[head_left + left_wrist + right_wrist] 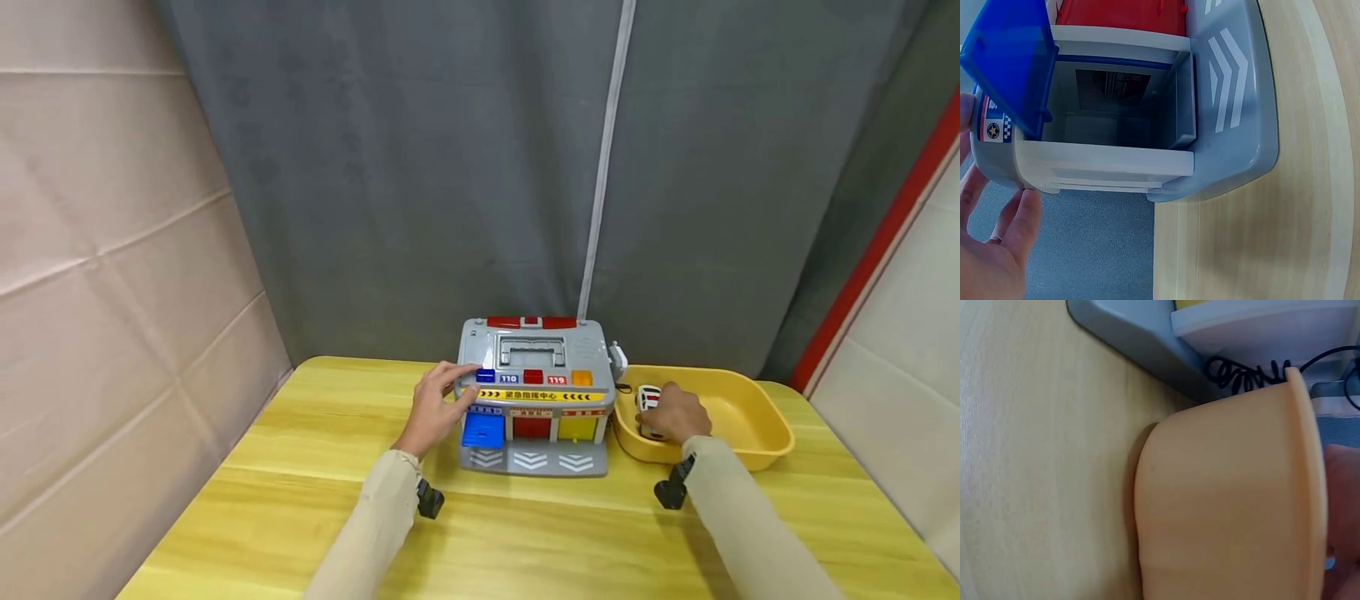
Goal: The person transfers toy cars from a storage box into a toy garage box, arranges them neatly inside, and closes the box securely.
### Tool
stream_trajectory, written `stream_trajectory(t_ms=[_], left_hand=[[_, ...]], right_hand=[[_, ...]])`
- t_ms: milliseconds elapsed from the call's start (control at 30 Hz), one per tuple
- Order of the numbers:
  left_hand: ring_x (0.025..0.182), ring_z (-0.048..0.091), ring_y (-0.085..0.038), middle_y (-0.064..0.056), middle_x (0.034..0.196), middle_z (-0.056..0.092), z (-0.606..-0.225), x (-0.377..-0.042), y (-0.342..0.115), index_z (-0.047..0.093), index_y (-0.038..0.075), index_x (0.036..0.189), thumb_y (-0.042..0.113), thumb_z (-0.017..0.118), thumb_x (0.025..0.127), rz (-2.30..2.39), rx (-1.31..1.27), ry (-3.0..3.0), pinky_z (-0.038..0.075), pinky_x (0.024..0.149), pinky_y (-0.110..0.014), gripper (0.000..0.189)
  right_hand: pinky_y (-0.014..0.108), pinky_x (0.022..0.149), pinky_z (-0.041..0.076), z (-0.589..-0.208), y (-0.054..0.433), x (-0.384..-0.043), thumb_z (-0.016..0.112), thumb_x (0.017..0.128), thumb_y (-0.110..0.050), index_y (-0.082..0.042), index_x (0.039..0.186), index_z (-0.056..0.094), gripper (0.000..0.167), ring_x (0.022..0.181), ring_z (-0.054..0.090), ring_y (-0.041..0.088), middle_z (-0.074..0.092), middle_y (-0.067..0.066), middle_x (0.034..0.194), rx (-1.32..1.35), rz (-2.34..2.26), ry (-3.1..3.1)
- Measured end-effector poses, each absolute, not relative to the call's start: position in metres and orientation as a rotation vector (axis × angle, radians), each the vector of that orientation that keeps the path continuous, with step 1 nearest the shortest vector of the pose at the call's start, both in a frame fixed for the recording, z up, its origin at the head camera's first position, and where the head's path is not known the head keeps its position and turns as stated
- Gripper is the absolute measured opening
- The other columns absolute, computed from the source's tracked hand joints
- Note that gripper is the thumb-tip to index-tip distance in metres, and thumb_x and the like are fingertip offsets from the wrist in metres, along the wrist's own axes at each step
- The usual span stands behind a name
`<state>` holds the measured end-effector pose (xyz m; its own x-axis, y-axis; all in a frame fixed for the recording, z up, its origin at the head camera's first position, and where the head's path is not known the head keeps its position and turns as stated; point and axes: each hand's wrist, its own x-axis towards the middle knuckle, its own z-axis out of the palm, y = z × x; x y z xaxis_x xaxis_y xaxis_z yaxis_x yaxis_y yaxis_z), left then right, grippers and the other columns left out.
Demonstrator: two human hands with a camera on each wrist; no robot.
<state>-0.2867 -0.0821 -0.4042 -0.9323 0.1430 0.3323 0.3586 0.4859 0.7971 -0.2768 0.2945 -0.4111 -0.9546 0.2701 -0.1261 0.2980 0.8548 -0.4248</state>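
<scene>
A grey toy emergency station (532,425) stands on the table, its blue door (1019,59) swung up and the bay behind it hollow. My left hand (437,406) rests at the station's left corner. The index fingertip reaches the blue button (485,376) on the roof, and the thumb lies at the front roof edge. Inside the yellow bin (750,446), my right hand (677,412) pinches a white toy car (647,397) with red markings, partly covered by the fingers. The bin's wall hides most of that hand in the right wrist view.
The bin sits close against the station's right side, with a coiled black cord (1244,376) between them. Red (531,427) and yellow doors (577,428) are down beside the blue one. A grey curtain (420,208) hangs behind the wooden table (337,417).
</scene>
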Motion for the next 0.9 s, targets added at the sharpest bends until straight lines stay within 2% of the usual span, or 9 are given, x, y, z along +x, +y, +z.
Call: stream_trajectory(t_ms=[233,333,533,633,733,833,900], left_hand=[[0.122,0.050,-0.022,0.000,0.120,0.059,-0.405,-0.287,-0.079,0.069,0.028,0.128,0.028,0.067,0.096,-1.436,-0.435,-2.514,0.048,0.113,-0.047,0.032],[0.122,0.049,-0.022,0.000,0.119,0.060,-0.404,-0.287,-0.079,0.069,0.027,0.127,0.027,0.068,0.096,-1.433,-0.424,-2.503,0.048,0.113,-0.047,0.032],[0.122,0.048,-0.022,0.000,0.119,0.059,-0.404,-0.288,-0.080,0.070,0.027,0.127,0.027,0.068,0.096,-1.432,-0.419,-2.504,0.048,0.113,-0.046,0.031],[0.122,0.048,-0.022,0.000,0.120,0.059,-0.404,-0.288,-0.080,0.070,0.026,0.127,0.027,0.067,0.096,-1.434,-0.421,-2.506,0.048,0.113,-0.046,0.031],[0.121,0.049,-0.022,-0.001,0.119,0.060,-0.404,-0.288,-0.081,0.070,0.025,0.127,0.026,0.068,0.096,-1.437,-0.425,-2.503,0.048,0.113,-0.046,0.031],[0.121,0.050,-0.022,-0.001,0.120,0.060,-0.404,-0.287,-0.080,0.070,0.024,0.127,0.025,0.068,0.096,-1.435,-0.439,-2.497,0.049,0.112,-0.047,0.031],[0.121,0.050,-0.022,-0.002,0.120,0.060,-0.403,-0.287,-0.080,0.070,0.024,0.127,0.025,0.067,0.096,-1.435,-0.445,-2.496,0.048,0.113,-0.046,0.030]], right_hand=[[0.050,0.076,0.055,-0.418,0.299,-0.280,0.073,0.083,-0.031,0.017,0.122,0.038,0.071,0.086,0.060,0.041,0.058,0.036,0.103,0.534,-0.713,2.935],[0.047,0.075,0.055,-0.419,0.302,-0.283,0.073,0.082,-0.031,0.018,0.121,0.037,0.073,0.086,0.059,0.039,0.057,0.034,0.101,0.533,-0.758,2.917],[0.031,0.061,0.051,-0.418,0.305,-0.283,0.074,0.081,-0.026,0.016,0.111,0.049,0.057,0.079,0.057,0.030,0.057,0.025,0.095,0.533,-1.047,2.800],[0.027,0.057,0.055,-0.420,0.307,-0.282,0.073,0.083,-0.018,0.016,0.114,0.050,0.052,0.072,0.060,0.023,0.058,0.021,0.092,0.560,-1.314,2.661],[0.026,0.058,0.060,-0.419,0.307,-0.281,0.069,0.087,-0.012,0.016,0.119,0.044,0.049,0.065,0.063,0.016,0.058,0.017,0.090,0.592,-1.534,2.528],[0.025,0.059,0.061,-0.416,0.309,-0.281,0.063,0.093,-0.007,0.012,0.119,0.040,0.040,0.060,0.065,0.013,0.056,0.020,0.096,0.596,-1.731,2.394],[0.024,0.060,0.061,-0.414,0.312,-0.280,0.059,0.095,-0.004,0.008,0.120,0.035,0.036,0.063,0.065,0.014,0.050,0.025,0.108,0.566,-1.839,2.314]])
